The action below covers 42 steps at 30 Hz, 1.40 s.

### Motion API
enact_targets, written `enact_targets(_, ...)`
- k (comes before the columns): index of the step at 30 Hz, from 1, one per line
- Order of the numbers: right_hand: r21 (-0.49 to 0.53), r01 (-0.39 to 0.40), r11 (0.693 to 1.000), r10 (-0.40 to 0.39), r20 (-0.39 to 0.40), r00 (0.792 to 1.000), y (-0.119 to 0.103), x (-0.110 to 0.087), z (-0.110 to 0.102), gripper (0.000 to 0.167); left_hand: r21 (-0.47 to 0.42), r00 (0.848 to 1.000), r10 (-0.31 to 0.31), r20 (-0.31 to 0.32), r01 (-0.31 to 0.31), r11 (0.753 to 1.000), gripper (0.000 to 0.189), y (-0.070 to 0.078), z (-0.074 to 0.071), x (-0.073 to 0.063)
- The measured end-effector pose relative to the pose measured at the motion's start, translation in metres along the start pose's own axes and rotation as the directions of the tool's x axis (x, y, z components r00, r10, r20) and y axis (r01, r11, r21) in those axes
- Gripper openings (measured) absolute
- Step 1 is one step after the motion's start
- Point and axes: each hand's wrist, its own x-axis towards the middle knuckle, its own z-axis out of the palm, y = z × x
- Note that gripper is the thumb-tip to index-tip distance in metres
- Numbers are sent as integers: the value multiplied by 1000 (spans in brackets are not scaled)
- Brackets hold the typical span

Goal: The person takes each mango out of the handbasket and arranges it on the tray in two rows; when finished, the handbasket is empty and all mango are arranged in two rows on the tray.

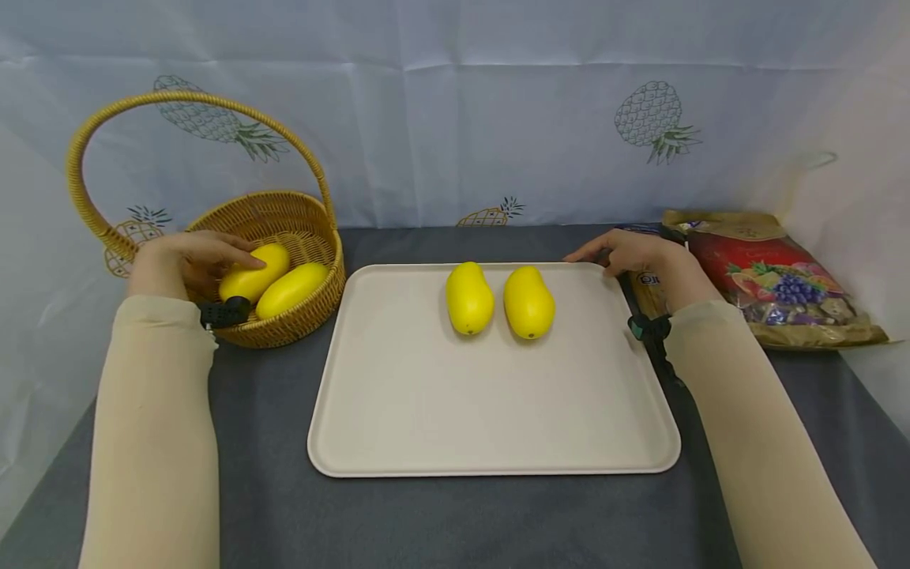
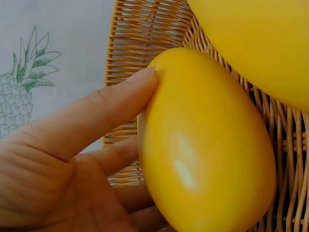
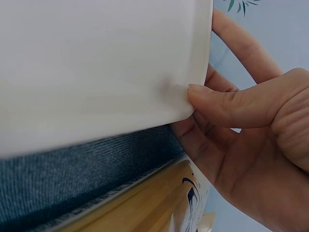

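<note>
My left hand [image 1: 190,257] reaches into a yellow wicker basket [image 1: 323,310] on the left and grips a yellow mango [image 2: 212,130]. Its thumb lies on the near side, with the other fingers partly hidden behind the fruit. A second mango [image 1: 293,289] lies beside it in the basket. At the far right corner of a beige tray [image 1: 455,403], my right hand [image 1: 643,254] pinches the rim, thumb on top and fingers around the outside. Two more mangoes, a left one [image 1: 470,299] and a right one [image 1: 529,303], lie side by side near the tray's far edge.
The basket's tall handle [image 1: 199,96] arches above my left hand. Behind and right of the right hand lie a red and gold snack bag [image 1: 768,273] and a brown package [image 1: 648,294]. A dark grey cloth [image 1: 455,521] covers the table, and a pineapple-print curtain [image 1: 526,142] hangs behind.
</note>
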Motion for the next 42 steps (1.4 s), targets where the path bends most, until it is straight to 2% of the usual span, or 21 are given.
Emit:
enact_targets(1, -1, 1, 1000, -1, 1, 1000, 0, 0, 0, 69, 8, 1000, 2, 4, -2, 1000, 95, 0, 0, 0)
enact_targets(3, -1, 8, 1000, -8, 5, 1000, 1, 0, 0, 69, 85, 1000, 27, 7, -28, 996, 95, -1, 1, 0)
enact_targets(7, 9, 15, 1000, -15, 14, 1000, 0, 1, 0, 69, 230, 998, 60, -11, -55, 972, 97, -1, 3, -1)
enact_targets(8, 12, 13, 1000, -13, 12, 1000, 0, 1, 0, 69, 275, 997, 70, -22, -62, 960, 97, 0, 3, -2)
enact_targets(10, 11, 8, 1000, -9, 7, 1000, -1, 2, 0, 69, 315, 996, 77, -49, -58, 947, 98, 0, 4, -3)
enact_targets(13, 5, 2, 1000, -2, -1, 1000, -1, 2, 1, 69, 361, 986, 122, -115, -73, 930, 97, 0, 6, -6)
enact_targets(14, 3, 6, 1000, -6, 3, 1000, -1, 2, 1, 69, 360, 980, 142, -139, -83, 929, 95, 0, 6, -7)
enact_targets(16, 5, 10, 1000, -10, 8, 1000, -1, 3, 1, 69, 307, 969, 165, -181, -103, 946, 92, 1, 7, -8)
enact_targets(19, 6, 20, 1000, -20, 16, 1000, -1, 2, 0, 68, 330, 947, 217, -236, -132, 935, 93, 7, 7, -13)
enact_targets(23, -1, 19, 1000, -19, 15, 1000, 0, 1, -1, 67, 372, 932, 284, -226, -187, 909, 97, 22, 9, -22)
enact_targets(25, -5, 15, 1000, -15, 12, 1000, 1, 1, -1, 67, 332, 927, 312, -209, -233, 914, 94, 30, 14, -25)
enact_targets(29, 8, 0, 1000, 0, 5, 1000, 2, 0, 0, 68, 273, 911, 368, -184, -313, 910, 89, 49, 32, -30)
enact_targets(32, 27, -15, 1000, 15, 4, 1000, 3, -1, 0, 69, 248, 895, 414, -165, -369, 896, 85, 62, 49, -35)
enact_targets(42, 33, -7, 999, 7, 3, 1000, 2, 1, 1, 71, 117, 816, 576, -57, -567, 815, 57, 101, 110, -44)
